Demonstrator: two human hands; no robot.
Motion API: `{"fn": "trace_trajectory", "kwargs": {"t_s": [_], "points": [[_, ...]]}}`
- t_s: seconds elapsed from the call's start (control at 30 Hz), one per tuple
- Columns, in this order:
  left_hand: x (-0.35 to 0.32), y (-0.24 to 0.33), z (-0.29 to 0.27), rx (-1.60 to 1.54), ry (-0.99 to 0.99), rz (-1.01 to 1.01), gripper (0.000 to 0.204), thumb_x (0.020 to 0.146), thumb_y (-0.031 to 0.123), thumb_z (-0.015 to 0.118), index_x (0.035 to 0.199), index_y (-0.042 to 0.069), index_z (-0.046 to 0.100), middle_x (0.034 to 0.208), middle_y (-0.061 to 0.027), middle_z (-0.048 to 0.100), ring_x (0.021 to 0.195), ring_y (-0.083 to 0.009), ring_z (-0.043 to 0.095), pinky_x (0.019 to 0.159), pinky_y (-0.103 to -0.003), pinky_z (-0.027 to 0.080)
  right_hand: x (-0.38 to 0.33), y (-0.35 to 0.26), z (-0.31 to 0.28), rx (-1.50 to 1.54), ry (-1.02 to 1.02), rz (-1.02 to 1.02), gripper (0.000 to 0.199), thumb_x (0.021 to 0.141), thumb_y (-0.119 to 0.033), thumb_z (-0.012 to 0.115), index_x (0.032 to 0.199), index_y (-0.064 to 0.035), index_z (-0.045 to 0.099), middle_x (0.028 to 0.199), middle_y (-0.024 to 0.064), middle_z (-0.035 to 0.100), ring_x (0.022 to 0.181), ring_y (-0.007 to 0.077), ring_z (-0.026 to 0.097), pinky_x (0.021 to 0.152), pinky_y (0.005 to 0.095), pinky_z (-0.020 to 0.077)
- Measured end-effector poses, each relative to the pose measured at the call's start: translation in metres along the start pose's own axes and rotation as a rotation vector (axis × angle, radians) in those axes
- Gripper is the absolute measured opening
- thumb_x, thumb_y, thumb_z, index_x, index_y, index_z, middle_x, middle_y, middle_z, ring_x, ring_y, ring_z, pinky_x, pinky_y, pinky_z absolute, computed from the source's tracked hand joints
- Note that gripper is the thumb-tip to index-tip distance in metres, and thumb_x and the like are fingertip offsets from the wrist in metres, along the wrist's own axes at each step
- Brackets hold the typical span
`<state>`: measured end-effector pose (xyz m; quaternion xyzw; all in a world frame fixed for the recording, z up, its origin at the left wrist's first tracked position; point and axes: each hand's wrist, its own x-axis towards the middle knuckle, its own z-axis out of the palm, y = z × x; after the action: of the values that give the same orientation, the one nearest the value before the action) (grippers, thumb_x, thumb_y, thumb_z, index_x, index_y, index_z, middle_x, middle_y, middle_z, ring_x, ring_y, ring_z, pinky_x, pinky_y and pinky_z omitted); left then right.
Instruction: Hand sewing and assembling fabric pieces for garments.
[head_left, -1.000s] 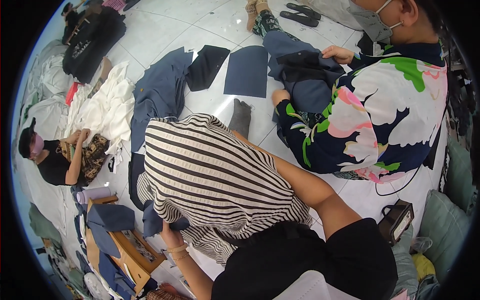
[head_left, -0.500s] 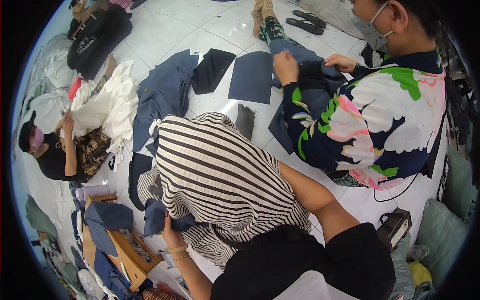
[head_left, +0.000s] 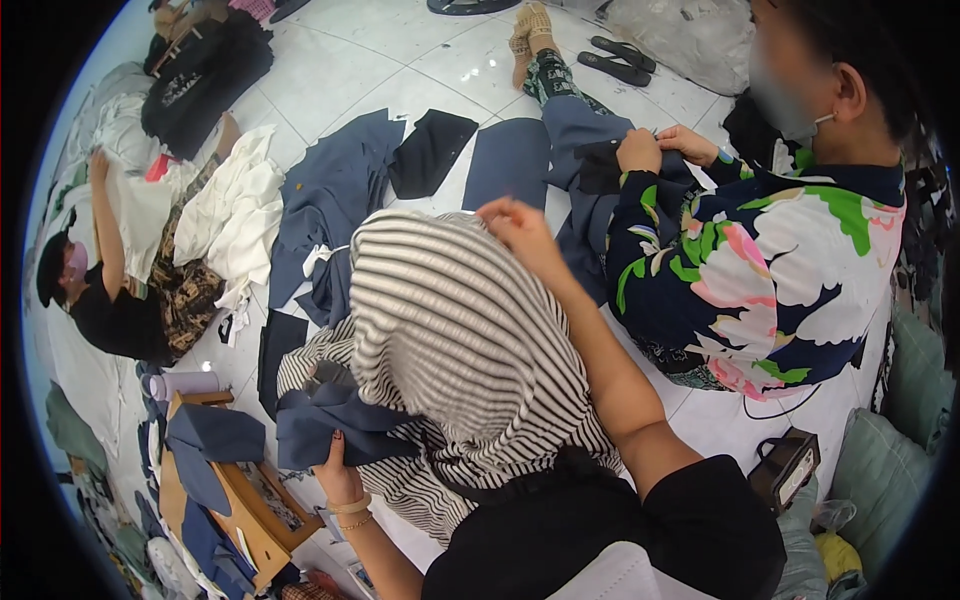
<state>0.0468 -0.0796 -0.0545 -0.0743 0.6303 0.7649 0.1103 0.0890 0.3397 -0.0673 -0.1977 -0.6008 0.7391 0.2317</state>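
Note:
A striped black-and-cream cloth (head_left: pixel 460 320) drapes over my raised knees. Left of it, my left hand (head_left: pixel 338 475) grips a blue-grey fabric piece (head_left: pixel 335 425), which is bunched up against the striped cloth. Above the far right side of my knee is my right hand (head_left: pixel 520 232), its fingers drawn together. Anything pinched there is too small to make out. Beyond my knees, a larger blue-grey fabric pile (head_left: pixel 335 190) lies on the floor, beside a black cut piece (head_left: pixel 430 155) and a flat blue-grey panel (head_left: pixel 507 160).
A co-worker in a floral top (head_left: pixel 750 270) sits close on my right, both hands on dark cloth. Another person (head_left: pixel 110 290) at the left handles white fabric (head_left: pixel 235 210). Near my left arm stands a wooden stool (head_left: pixel 235 490) draped with blue-grey pieces, beside a lilac bottle (head_left: pixel 185 384).
My right hand has come into sight from behind the striped cloth, up and to the right. My left hand keeps its hold. The co-worker's hands have come together over the dark cloth.

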Motion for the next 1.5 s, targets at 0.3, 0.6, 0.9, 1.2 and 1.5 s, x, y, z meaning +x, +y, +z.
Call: {"fn": "trace_trajectory", "kwargs": {"t_s": [0.3,0.6,0.9,1.2,1.5], "points": [[0.010,0.008,0.036,0.325,-0.294,0.294,0.029,0.079,-0.004,0.066,0.108,-0.005,0.065,0.111,-0.0096,0.065,0.103,-0.0186,0.060,0.095,-0.029,0.044,-0.049,-0.134,0.036,-0.175,0.132,-0.531,0.018,0.091,-0.002,0.052,0.104,-0.0041,0.064,0.082,-0.0069,0.056,0.055,-0.0016,0.029,0.054,0.0150,0.0270],[0.005,0.023,0.065,-0.173,-0.262,-0.073,0.027,0.087,0.002,0.065,0.114,0.000,0.061,0.108,-0.0050,0.064,0.102,-0.0131,0.059,0.093,-0.028,0.046,-0.038,-0.031,0.160,-0.129,-0.800,0.259,0.024,0.087,-0.004,0.063,0.110,0.0024,0.062,0.095,0.0028,0.065,0.074,0.0057,0.060,0.068,0.0188,0.0472],[0.041,0.010,-0.014,-0.212,0.056,0.024,0.027,0.097,0.020,0.056,0.110,-0.002,0.064,0.102,-0.0047,0.067,0.091,-0.0098,0.061,0.082,-0.024,0.049,0.005,0.009,0.172,-0.143,-0.543,0.267,0.021,0.095,-0.019,0.057,0.079,-0.0054,0.060,0.054,-0.0071,0.041,0.047,0.0012,0.034,0.045,0.0191,0.0222],[0.045,0.018,-0.079,-0.066,0.319,0.020,0.027,0.096,0.022,0.057,0.104,-0.003,0.064,0.098,-0.0062,0.067,0.083,-0.0104,0.062,0.074,-0.024,0.050,0.030,0.004,0.145,-0.232,-0.288,0.273,0.011,0.092,-0.012,0.061,0.093,-0.0008,0.063,0.063,-0.0083,0.044,0.050,-0.0002,0.036,0.044,0.0181,0.0241],[0.028,0.055,-0.090,-0.296,0.352,-0.068,0.033,0.094,0.025,0.058,0.110,-0.003,0.058,0.102,-0.0102,0.065,0.085,-0.0148,0.064,0.075,-0.026,0.053,0.047,0.011,0.116,-0.134,-0.252,0.277,0.011,0.093,-0.017,0.058,0.091,-0.0073,0.054,0.054,-0.0077,0.037,0.041,0.0013,0.031,0.035,0.0189,0.0174]]}}
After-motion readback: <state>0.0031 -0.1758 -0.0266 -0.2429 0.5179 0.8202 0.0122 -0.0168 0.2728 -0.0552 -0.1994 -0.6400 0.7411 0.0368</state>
